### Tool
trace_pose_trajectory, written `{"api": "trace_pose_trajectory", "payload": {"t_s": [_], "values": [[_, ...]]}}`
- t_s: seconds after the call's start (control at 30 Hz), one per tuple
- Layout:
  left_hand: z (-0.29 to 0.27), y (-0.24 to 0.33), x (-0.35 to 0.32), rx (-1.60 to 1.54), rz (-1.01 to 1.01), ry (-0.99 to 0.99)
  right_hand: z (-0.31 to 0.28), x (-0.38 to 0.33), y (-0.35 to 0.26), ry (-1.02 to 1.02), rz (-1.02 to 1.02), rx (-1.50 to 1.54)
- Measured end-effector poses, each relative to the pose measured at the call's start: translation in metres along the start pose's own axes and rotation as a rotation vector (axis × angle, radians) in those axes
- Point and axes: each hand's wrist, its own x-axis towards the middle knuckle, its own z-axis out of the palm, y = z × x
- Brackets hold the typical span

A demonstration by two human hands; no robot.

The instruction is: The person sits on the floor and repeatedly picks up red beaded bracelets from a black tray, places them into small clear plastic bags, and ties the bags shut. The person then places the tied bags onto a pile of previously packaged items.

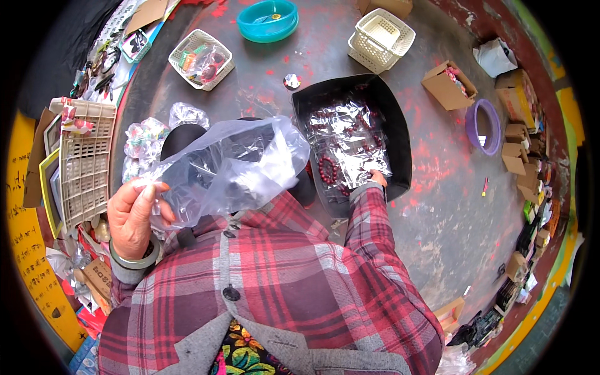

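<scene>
We pinch the clear bag (231, 165) with our left hand (134, 215); our right hand (377, 178) reaches the beads (328, 169), just left of its hidden fingers, in the black tray (400, 144); grip unclear.

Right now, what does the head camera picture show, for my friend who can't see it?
A person in a red plaid shirt holds up a clear plastic bag with the left hand, while the right hand reaches into a black tray of dark red beads in clear wrapping. Baskets, a teal bowl and small boxes lie around.
</scene>
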Motion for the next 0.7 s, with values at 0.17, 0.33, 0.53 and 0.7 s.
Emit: {"api": "trace_pose_trajectory", "payload": {"t_s": [0.17, 0.33, 0.53, 0.7], "values": [[-0.006, -0.004, -0.009, -0.01, 0.068, 0.114, -0.003, 0.009, -0.002, -0.406, 0.077, 0.223], [-0.006, 0.014, -0.002, -0.033, 0.0, 0.086, -0.023, 0.046, -0.011, -0.588, 0.116, 0.508], [-0.015, 0.02, -0.02, -0.09, -0.084, 0.025, -0.063, -0.142, -0.172, -0.966, -0.585, 0.991], [-0.017, 0.017, -0.019, -0.183, -0.022, -0.086, -0.112, -0.342, -0.227, -1.641, -0.965, 1.046]]}}
